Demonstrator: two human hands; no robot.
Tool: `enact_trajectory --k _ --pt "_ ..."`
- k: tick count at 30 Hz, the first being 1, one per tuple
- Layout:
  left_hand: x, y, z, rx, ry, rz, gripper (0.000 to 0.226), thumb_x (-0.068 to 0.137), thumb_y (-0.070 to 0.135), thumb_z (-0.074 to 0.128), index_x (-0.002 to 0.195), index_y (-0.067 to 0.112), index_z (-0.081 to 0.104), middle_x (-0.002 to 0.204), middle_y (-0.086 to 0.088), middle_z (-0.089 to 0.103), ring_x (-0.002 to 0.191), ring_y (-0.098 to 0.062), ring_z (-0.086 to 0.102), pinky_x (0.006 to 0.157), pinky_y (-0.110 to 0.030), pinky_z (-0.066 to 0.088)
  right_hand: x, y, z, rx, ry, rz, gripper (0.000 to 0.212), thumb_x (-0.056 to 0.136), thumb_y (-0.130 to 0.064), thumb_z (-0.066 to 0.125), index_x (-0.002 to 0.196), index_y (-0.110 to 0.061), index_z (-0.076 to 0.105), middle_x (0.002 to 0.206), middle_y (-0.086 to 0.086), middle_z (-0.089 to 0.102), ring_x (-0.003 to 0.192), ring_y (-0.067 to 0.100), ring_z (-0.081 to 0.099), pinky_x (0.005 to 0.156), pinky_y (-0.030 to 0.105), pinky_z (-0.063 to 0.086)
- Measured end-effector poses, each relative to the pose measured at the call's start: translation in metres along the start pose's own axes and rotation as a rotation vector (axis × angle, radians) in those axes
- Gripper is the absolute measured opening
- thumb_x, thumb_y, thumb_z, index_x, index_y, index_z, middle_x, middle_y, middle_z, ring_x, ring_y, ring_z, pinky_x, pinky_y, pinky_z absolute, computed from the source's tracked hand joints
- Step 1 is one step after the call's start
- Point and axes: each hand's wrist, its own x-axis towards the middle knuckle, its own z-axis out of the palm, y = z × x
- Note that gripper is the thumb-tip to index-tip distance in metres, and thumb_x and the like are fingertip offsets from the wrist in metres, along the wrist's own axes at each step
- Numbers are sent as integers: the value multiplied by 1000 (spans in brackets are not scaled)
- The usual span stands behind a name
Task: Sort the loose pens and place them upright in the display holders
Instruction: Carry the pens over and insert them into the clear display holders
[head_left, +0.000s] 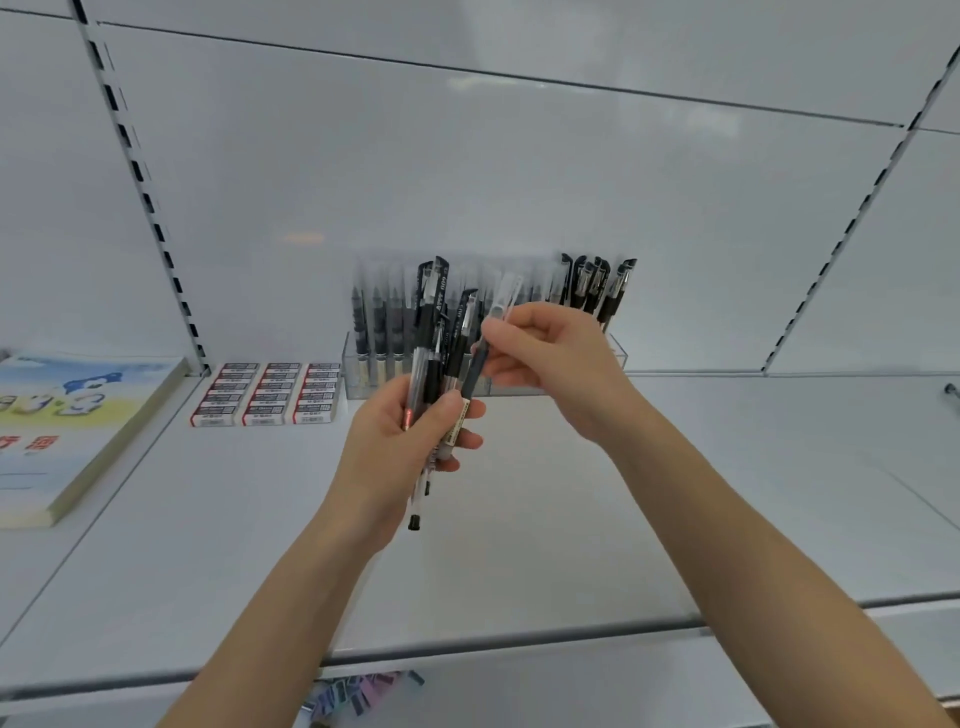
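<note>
Left hand (410, 447), frame center, grips a bundle of pens (434, 364) upright, fingers curled round it. Right hand (550, 358), just right of it, pinches one pen (488, 343) with a clear cap, tilted, its lower end touching the bundle. Behind both, center frame, clear holders (615, 356) on the white shelf (571, 519) with pens standing in them. Erasers (267, 392) in rows at left; book (67, 421) far left.

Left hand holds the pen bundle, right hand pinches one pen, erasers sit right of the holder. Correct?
No: head view shows the erasers left of the holder. The rest holds: left hand grips the bundle, right hand pinches one pen.
</note>
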Motion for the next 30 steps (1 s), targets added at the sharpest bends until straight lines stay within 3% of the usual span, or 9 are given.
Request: enact_trajectory --k 4,7,9,13,17,19,25,28,30 --pt "3 -1 -11 -20 99 -15 8 89 18 54 87 18 62 83 0 67 78 -12 68 66 -23 57 24 -6 -24 8 253 -81 13 88 -11 61 75 -11 62 62 -2 69 56 6 67 57 16 55" --pt "3 0 -17 -37 148 -31 9 87 22 55 84 18 63 72 2 63 71 -10 64 66 -25 58 44 -1 -37 -156 395 -133 10 88 -11 60 80 -5 58 69 6 64 53 8 66 56 19 55" --pt "2 1 -18 -48 141 -44 11 88 23 54 83 17 62 66 4 63 62 -8 64 64 -26 57 52 7 -35 -282 386 -144 12 88 -11 59 82 -1 58 68 7 61 57 14 65 61 27 55" --pt "0 3 -20 -12 127 -35 11 90 23 51 88 19 61 70 4 67 56 -5 62 53 -20 53 62 13 -28 -372 353 -161 11 89 -13 58 78 -13 55 66 5 61 62 20 64 70 38 55" --pt "-1 4 -21 -11 108 -40 9 90 22 52 94 20 60 72 6 71 56 -3 60 49 -16 48 70 21 -21 -503 270 -151 12 90 -15 57 78 -12 55 75 8 63 54 4 61 67 29 55" --pt "-2 5 -21 -14 94 -43 9 91 21 52 94 19 60 73 6 72 55 -3 59 49 -16 48 70 27 -17 -550 226 -115 13 91 -15 56 80 -8 56 79 9 63 59 11 61 65 24 54" --pt "-4 6 -19 -20 55 -46 11 90 24 51 93 17 60 79 4 74 53 -5 59 47 -16 46 72 38 -12 -594 197 -29 13 90 -15 58 79 -7 58 69 5 61 73 25 67 81 41 55" --pt "-4 6 -18 -17 41 -47 12 91 24 50 92 14 58 83 1 74 52 -7 57 45 -17 44 69 37 -11 -597 197 -6 13 88 -18 60 80 -8 61 81 13 67 75 24 67 81 37 54" --pt "-4 6 -18 -18 36 -43 14 92 23 49 90 11 56 84 -1 74 50 -8 55 45 -18 42 63 34 -13 -646 233 -20 15 87 -22 62 90 -7 65 86 8 66 81 20 63 79 30 49"
